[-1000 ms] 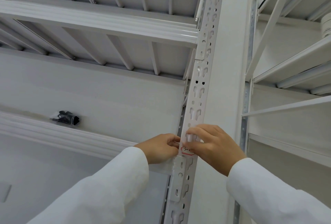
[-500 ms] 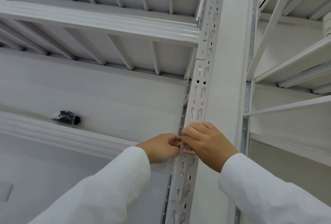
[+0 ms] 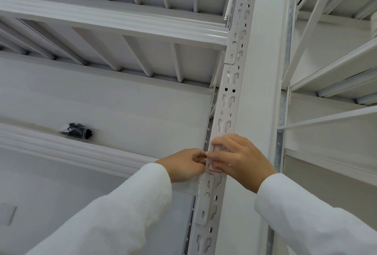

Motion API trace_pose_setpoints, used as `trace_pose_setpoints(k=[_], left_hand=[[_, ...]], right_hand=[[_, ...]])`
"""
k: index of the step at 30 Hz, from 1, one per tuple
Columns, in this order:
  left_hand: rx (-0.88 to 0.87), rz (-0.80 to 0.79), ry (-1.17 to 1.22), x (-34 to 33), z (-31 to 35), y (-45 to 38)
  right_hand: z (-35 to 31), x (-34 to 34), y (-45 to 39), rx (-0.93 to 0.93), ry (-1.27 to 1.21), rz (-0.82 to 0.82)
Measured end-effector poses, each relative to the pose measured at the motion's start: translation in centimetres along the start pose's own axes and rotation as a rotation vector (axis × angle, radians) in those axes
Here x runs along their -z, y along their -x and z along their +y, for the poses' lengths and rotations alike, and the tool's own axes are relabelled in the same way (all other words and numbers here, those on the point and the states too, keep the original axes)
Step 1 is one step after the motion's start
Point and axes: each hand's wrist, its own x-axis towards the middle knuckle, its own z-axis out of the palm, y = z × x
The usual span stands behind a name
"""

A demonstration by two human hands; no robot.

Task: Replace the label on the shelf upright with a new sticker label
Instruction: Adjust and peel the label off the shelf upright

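Note:
A white perforated shelf upright (image 3: pixel 230 95) runs up the middle of the head view. A small white sticker label (image 3: pixel 214 166) with red marks lies on its face, mostly hidden by fingers. My right hand (image 3: pixel 238 159) lies over the upright, with its fingers across the label's upper part. My left hand (image 3: pixel 183 165) comes from the left, fingers curled, and pinches the label's left edge at the upright's side. Both arms wear white sleeves.
A white shelf beam (image 3: pixel 114 22) joins the upright above, another beam (image 3: pixel 71 148) at hand height. A black bundle in clear plastic (image 3: pixel 76 130) lies on the left shelf. More white shelving (image 3: pixel 336 75) stands to the right.
My right hand's fingers have slid a little up and left over the label, covering more of it. My left hand stays at the label's left edge.

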Motion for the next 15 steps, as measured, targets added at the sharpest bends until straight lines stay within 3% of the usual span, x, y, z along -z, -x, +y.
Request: trace_pose_setpoints(k=[15], left_hand=[[-0.001,-0.009,0.029,-0.1,-0.2,-0.3]], right_hand=[[0.0,-0.8,0.3,0.089,0.050,0.023]])
